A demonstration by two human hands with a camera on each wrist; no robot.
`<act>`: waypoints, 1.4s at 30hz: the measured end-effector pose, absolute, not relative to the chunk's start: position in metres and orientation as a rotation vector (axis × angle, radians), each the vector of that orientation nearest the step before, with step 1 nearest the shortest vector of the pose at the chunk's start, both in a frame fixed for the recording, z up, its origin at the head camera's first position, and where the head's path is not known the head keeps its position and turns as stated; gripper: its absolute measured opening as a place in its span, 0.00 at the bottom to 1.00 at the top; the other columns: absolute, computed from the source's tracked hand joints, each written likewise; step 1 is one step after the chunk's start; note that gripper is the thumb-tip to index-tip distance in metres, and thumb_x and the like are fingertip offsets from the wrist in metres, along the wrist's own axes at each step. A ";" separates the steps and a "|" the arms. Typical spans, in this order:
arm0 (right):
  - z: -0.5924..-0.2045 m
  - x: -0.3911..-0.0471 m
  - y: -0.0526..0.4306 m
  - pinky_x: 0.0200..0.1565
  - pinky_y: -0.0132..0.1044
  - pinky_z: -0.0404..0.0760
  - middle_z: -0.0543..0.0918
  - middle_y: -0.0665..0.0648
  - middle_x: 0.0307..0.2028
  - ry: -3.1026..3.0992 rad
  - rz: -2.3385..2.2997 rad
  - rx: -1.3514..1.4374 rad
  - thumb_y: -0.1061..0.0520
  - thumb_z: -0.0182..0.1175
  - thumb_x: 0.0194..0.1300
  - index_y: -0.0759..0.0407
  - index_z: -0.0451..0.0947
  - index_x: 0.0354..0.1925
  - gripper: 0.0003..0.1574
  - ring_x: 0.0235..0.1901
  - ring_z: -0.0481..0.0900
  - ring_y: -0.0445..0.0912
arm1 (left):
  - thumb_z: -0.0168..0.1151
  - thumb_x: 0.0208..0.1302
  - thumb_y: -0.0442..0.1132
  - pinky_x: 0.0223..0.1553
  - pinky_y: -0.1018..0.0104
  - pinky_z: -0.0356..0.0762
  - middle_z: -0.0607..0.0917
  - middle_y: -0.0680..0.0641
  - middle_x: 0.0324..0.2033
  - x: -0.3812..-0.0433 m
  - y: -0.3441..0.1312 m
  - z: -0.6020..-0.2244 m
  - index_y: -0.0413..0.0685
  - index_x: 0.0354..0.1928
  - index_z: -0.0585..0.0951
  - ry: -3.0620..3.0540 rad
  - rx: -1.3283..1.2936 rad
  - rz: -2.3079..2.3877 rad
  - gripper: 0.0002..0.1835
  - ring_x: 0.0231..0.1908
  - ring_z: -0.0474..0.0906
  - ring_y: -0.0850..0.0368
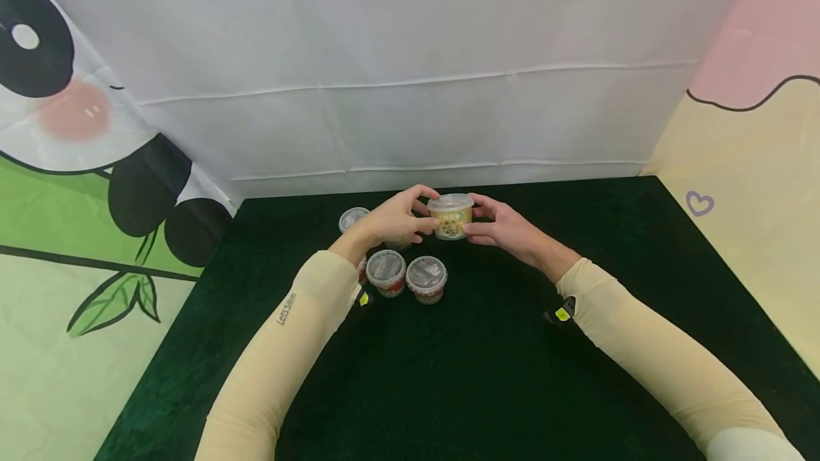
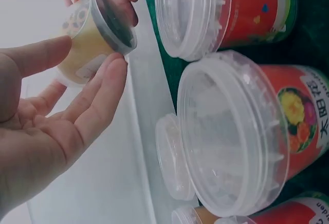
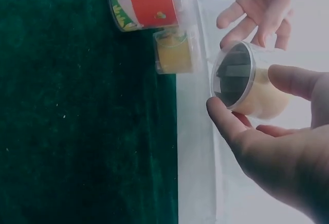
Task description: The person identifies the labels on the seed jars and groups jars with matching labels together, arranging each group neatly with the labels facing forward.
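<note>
A small clear plastic tub (image 1: 451, 219) with a yellow label and a clear lid is held up near the table's far edge, between both hands. My left hand (image 1: 393, 218) grips its left side, thumb towards me and fingers around the far side. On the opposite side, my right hand (image 1: 509, 233) grips it in the same way. In the right wrist view the tub's dark-looking base (image 3: 234, 75) faces the camera. Just below my left wrist stand red-labelled tubs (image 1: 386, 272) with clear lids; the left wrist view shows flowers printed on one label (image 2: 298, 118).
Another red-labelled tub (image 1: 427, 279) stands to the right in the front row. A lidded tub (image 1: 354, 219) stands farther back, and a yellow one (image 3: 175, 52) is partly hidden by my left hand in the head view. Dark green cloth (image 1: 487, 368) covers the table; a white sheet (image 1: 410, 119) hangs behind.
</note>
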State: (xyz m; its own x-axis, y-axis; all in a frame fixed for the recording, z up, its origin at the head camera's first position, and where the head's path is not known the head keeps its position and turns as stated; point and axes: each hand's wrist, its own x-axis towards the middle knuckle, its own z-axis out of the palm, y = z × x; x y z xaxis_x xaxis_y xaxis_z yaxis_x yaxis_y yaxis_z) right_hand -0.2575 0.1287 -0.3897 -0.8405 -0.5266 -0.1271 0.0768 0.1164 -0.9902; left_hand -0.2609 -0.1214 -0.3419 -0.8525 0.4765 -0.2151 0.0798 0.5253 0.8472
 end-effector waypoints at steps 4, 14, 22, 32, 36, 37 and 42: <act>-0.395 -0.265 0.126 0.67 0.51 0.71 0.59 0.67 0.71 1.904 -1.772 -0.441 0.58 0.57 0.77 0.56 0.41 0.81 0.48 0.68 0.65 0.59 | 0.62 0.73 0.37 0.49 0.46 0.84 0.76 0.38 0.55 -0.267 -0.123 -0.345 0.51 0.69 0.67 2.333 0.427 1.237 0.26 0.54 0.80 0.38; -0.410 -0.280 0.113 0.72 0.55 0.61 0.55 0.65 0.76 1.881 -1.732 -0.439 0.45 0.49 0.81 0.61 0.42 0.81 0.45 0.73 0.58 0.59 | 0.67 0.70 0.39 0.39 0.58 0.87 0.81 0.39 0.51 -0.280 -0.127 -0.351 0.50 0.67 0.69 2.455 0.458 0.973 0.27 0.48 0.82 0.39; -0.417 -0.286 0.103 0.72 0.51 0.61 0.53 0.64 0.77 1.876 -1.785 -0.365 0.44 0.48 0.81 0.60 0.41 0.81 0.44 0.74 0.57 0.57 | 0.67 0.69 0.35 0.35 0.59 0.87 0.82 0.39 0.48 -0.288 -0.124 -0.357 0.50 0.69 0.67 2.540 0.461 0.874 0.30 0.42 0.84 0.43; -0.427 -0.292 0.089 0.72 0.50 0.61 0.57 0.63 0.76 1.843 -1.862 -0.258 0.47 0.47 0.82 0.59 0.44 0.80 0.41 0.74 0.58 0.55 | 0.67 0.68 0.32 0.30 0.61 0.86 0.78 0.36 0.50 -0.287 -0.115 -0.368 0.48 0.67 0.64 2.624 0.400 0.800 0.30 0.33 0.85 0.48; -0.429 -0.292 0.088 0.72 0.50 0.61 0.56 0.63 0.76 1.840 -1.867 -0.238 0.48 0.47 0.82 0.60 0.45 0.80 0.40 0.74 0.57 0.55 | 0.65 0.69 0.32 0.30 0.63 0.86 0.77 0.34 0.53 -0.287 -0.112 -0.370 0.45 0.65 0.63 2.602 0.407 0.803 0.28 0.35 0.85 0.48; -0.430 -0.292 0.088 0.72 0.50 0.61 0.56 0.63 0.76 1.842 -1.861 -0.237 0.49 0.47 0.82 0.60 0.44 0.80 0.40 0.74 0.57 0.55 | 0.65 0.69 0.32 0.30 0.64 0.86 0.76 0.33 0.54 -0.286 -0.112 -0.371 0.44 0.64 0.63 2.594 0.410 0.806 0.27 0.36 0.85 0.48; -0.431 -0.291 0.087 0.72 0.50 0.63 0.56 0.62 0.76 1.892 -1.829 -0.245 0.49 0.49 0.81 0.59 0.45 0.80 0.40 0.74 0.58 0.54 | 0.67 0.69 0.34 0.31 0.64 0.86 0.76 0.35 0.51 -0.284 -0.110 -0.372 0.42 0.58 0.65 2.604 0.430 0.797 0.24 0.37 0.84 0.47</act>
